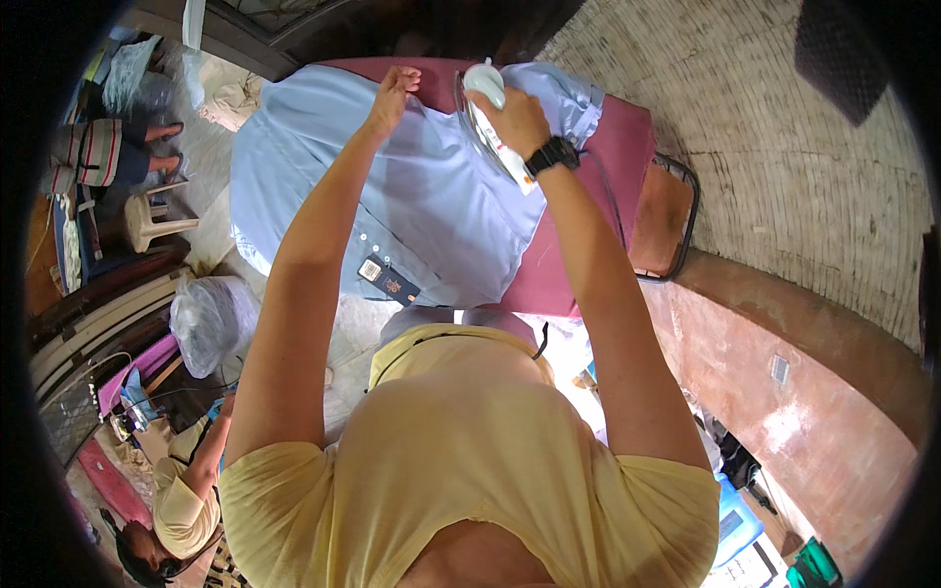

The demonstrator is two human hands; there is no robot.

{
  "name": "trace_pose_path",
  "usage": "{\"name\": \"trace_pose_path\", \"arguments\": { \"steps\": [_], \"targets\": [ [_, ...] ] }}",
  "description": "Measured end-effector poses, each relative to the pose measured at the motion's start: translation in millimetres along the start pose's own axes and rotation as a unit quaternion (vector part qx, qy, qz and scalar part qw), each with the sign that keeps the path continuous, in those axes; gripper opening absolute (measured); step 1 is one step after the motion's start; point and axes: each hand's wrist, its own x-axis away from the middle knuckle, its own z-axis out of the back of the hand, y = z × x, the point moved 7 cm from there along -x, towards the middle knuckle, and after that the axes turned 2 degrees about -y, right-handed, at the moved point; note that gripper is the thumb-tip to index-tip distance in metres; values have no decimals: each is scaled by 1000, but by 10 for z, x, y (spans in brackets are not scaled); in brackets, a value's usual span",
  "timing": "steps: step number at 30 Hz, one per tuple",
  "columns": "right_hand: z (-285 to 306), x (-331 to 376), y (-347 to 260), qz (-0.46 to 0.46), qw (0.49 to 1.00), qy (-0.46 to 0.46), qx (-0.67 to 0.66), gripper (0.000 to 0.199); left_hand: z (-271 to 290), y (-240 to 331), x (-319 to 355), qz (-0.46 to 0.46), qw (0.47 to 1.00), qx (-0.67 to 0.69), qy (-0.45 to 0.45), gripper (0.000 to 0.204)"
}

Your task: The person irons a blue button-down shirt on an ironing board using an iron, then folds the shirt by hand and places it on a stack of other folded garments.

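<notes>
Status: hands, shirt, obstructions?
Right hand grips iron; left hand near far edge of ironing board. Blue button-up shirt spread on board. Cord along board's right side.

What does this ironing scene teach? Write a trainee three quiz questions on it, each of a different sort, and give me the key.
1. Multiple choice: What colour is the covering beneath the light blue garment?
A) green
B) maroon
C) yellow
2. True or false: The person at the board wears a watch on the left wrist.
3. Short answer: What does the right hand grip?

Key:
1. B
2. False: the black watch is on the right one.
3. A white iron.
</notes>
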Motion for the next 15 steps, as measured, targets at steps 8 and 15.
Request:
{"name": "trace_pose_path", "arguments": {
  "steps": [8,15],
  "targets": [
    [594,2156,1213,-4,998,62,-28,52,-1180,821,1198,-285,899,-305,-131,26],
    [2031,2417,2174,-253,947,181,82,71,-2284,212,2912,-274,671,-408,-555,45]
  ]
}}
